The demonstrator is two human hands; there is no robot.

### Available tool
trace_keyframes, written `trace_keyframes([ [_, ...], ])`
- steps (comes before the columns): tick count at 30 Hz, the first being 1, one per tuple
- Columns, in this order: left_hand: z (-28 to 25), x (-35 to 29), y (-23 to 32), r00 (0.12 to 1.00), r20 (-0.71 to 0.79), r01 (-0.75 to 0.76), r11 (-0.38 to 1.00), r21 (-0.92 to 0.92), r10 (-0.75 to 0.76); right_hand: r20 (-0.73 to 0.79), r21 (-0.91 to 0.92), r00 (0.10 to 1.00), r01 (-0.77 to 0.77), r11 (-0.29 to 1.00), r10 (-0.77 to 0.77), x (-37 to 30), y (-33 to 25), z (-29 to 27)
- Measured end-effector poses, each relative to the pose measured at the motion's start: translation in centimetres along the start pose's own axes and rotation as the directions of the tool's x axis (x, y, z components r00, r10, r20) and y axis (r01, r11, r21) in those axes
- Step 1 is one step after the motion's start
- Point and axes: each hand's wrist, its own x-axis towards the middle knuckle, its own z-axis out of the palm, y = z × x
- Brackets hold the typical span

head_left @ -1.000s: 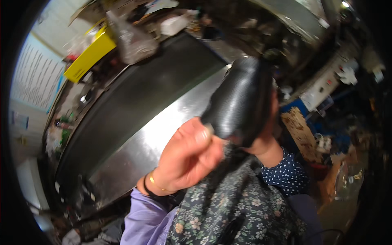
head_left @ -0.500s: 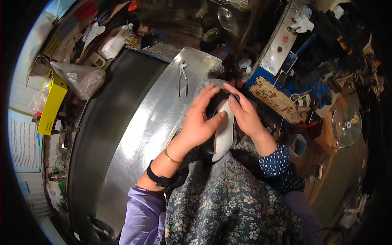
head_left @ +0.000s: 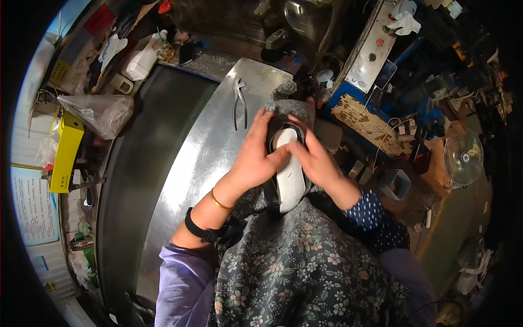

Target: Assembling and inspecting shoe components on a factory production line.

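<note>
A shoe (head_left: 290,182) with a dark upper and a long white sole-shaped face rests against my lap, white side up. My left hand (head_left: 256,150) wraps its left side near the far end, thumb lying on the white face. From the right, my right hand (head_left: 318,163) grips the same end, with its thumb near the left one and fingers over the dark rim. Grey patterned cloth (head_left: 294,109) lies beyond the far end. To the left, metal pliers (head_left: 239,106) lie on the shiny metal tabletop (head_left: 188,158), apart from both hands.
A dark belt (head_left: 128,191) runs along the metal top's left side. Further left are a yellow box (head_left: 68,150) and a clear plastic bag (head_left: 103,111). On the right stand a control panel (head_left: 373,49) with buttons, a grey bin (head_left: 395,184) and a fan (head_left: 463,158).
The shoe has turned so its white face shows more fully. My right hand has come down and inward, its thumb closer to my left thumb. The view has shifted slightly.
</note>
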Motion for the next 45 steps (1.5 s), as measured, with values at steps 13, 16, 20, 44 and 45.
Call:
trace_keyframes([
  [13, 1.4, -1.9, -0.7, 0.935, 0.152, 0.329, 0.625, -0.708, -0.321, 0.149, -0.068, 0.785, -0.599, 0.798, 0.602, -0.7, -1.0, -2.7],
  [16, 1.9, -2.7, -1.7, 0.951, 0.091, 0.267, 0.633, -0.727, -0.297, 0.209, -0.267, 0.782, -0.532, 0.804, 0.587, -1.3, -1.1, -1.5],
  [20, 1.7, -1.8, -2.6, 0.954, 0.076, 0.274, 0.736, -0.619, -0.291, 0.281, -0.832, 0.941, 0.141, 0.537, 0.188, -0.4, -1.3, -0.9],
  [44, 1.7, -2.8, -1.7, 0.898, -0.306, 0.426, 0.801, 0.420, -0.317, 0.246, -0.194, 0.934, -0.213, 0.957, 0.258, -4.2, -2.0, 2.5],
  [45, 1.4, -2.8, -1.8, 0.939, -0.288, 0.336, 0.666, 0.666, -0.186, 0.219, -0.303, 0.954, -0.134, 0.943, 0.206, -4.6, -2.1, 2.8],
])
